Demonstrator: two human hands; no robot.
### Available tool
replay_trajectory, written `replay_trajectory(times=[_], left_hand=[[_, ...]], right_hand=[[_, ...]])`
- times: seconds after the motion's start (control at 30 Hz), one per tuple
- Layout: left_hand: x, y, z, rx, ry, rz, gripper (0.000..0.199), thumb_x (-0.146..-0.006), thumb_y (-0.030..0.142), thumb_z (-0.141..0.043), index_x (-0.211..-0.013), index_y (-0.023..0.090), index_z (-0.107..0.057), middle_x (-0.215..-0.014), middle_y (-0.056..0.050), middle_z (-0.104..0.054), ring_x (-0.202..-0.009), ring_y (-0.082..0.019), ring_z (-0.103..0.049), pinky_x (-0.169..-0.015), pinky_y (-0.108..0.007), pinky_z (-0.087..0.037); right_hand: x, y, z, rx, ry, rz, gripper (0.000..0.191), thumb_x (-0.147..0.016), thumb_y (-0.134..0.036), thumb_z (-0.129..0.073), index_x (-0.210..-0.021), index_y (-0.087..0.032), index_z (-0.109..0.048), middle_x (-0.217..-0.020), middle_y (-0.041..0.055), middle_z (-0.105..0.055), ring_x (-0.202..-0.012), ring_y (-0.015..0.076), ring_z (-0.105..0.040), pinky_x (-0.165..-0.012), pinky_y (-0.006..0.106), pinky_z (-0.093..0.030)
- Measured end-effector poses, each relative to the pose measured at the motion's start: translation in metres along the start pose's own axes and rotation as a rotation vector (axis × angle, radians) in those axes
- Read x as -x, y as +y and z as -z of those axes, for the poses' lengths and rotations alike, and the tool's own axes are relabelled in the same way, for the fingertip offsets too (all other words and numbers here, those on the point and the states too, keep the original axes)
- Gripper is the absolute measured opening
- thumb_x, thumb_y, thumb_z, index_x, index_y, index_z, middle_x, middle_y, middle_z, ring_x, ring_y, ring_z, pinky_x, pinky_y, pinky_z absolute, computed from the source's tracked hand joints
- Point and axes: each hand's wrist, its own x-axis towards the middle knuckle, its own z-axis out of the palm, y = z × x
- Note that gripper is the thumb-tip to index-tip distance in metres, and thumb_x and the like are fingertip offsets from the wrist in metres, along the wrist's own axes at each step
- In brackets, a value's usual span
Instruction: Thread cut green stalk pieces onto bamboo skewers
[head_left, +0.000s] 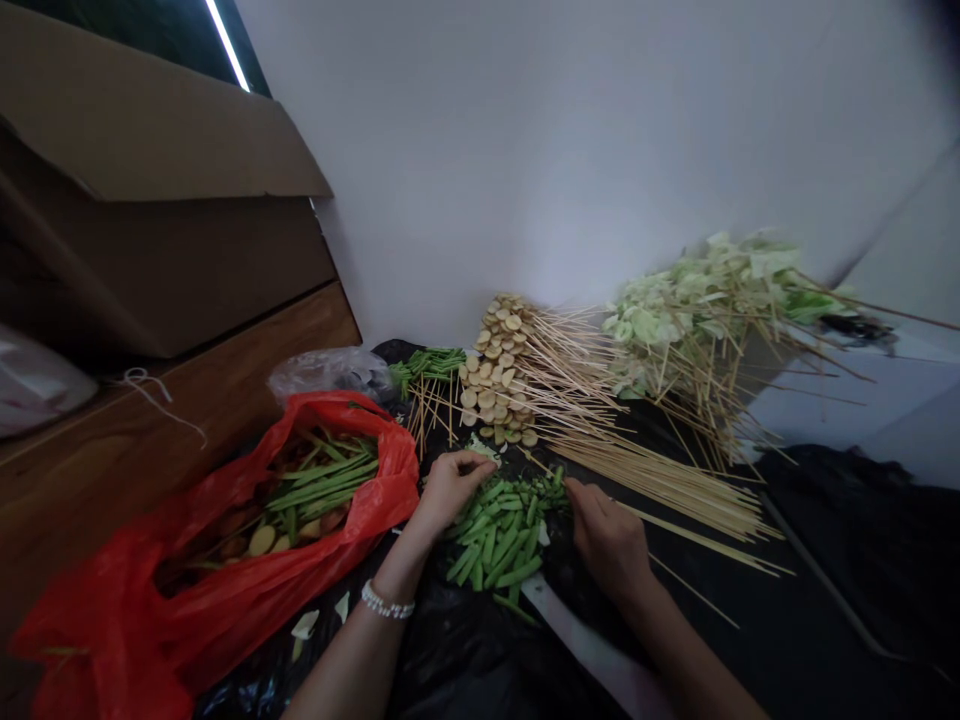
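Heap of cut green beans point(499, 545), one, lying on black plastic point(472, 660) between the left hand point(454, 487) and the right hand point(611, 540); its pieces overlap too much to count. The left forearm rises from below, with one beaded bracelet point(387, 602) at the wrist; thumb and forefinger nearly meet above the heap's upper left edge. The right hand's fingers curl at the opposite edge. Whether either grips anything cannot be told. Beyond: one group of skewered beans point(431, 367), one stack of skewered pale slices point(495, 385), one mass of skewered leaves point(675, 300), and numerous bare skewers point(675, 490). Left: one red bag point(397, 470) containing beans and slices; one cardboard box point(202, 260).
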Motion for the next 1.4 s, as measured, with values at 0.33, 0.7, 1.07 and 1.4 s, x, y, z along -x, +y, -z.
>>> replay_trajectory(times=[0.33,0.7,1.07,1.4], left_hand=[[0.006,-0.003,0.007,-0.541,-0.204,-0.135,0.013,-0.069,0.025,-0.07,-0.08,0.021,-0.073,-0.076,-0.001,-0.064,-0.073,-0.016,-0.057,-0.063,-0.024,-0.036],[0.008,0.001,0.005,-0.543,-0.222,-0.187,0.018,-0.076,0.017,-0.059,-0.087,0.02,-0.073,-0.085,-0.004,-0.067,-0.08,-0.018,-0.06,-0.072,-0.026,-0.04],[0.002,0.002,-0.004,0.091,0.059,-0.039,0.016,-0.077,0.031,-0.063,-0.082,0.017,-0.068,-0.077,-0.002,-0.069,-0.071,-0.014,-0.06,-0.068,-0.024,-0.042],[0.006,0.012,-0.011,0.751,-0.042,0.358,0.038,-0.058,0.037,-0.083,-0.084,0.015,-0.067,-0.077,-0.002,-0.07,-0.071,-0.012,-0.065,-0.065,-0.02,-0.046]], right_hand=[[-0.003,-0.006,0.002,-0.024,-0.016,0.039,0.027,-0.093,-0.012,-0.04,-0.105,-0.013,-0.064,-0.081,0.0057,-0.069,-0.066,0.0119,-0.063,-0.066,0.022,-0.044],[-0.002,-0.007,0.001,-0.055,-0.047,0.028,0.027,-0.093,-0.012,-0.039,-0.104,-0.014,-0.064,-0.08,0.0045,-0.068,-0.065,0.0113,-0.063,-0.063,0.022,-0.043],[0.001,-0.007,-0.002,-0.089,-0.064,0.017,0.026,-0.092,-0.012,-0.042,-0.108,-0.014,-0.063,-0.079,0.0039,-0.067,-0.067,0.0123,-0.062,-0.063,0.022,-0.042],[0.003,-0.009,-0.003,-0.117,-0.085,0.02,0.029,-0.091,-0.011,-0.04,-0.108,-0.013,-0.063,-0.078,0.0042,-0.066,-0.069,0.012,-0.063,-0.065,0.022,-0.043]])
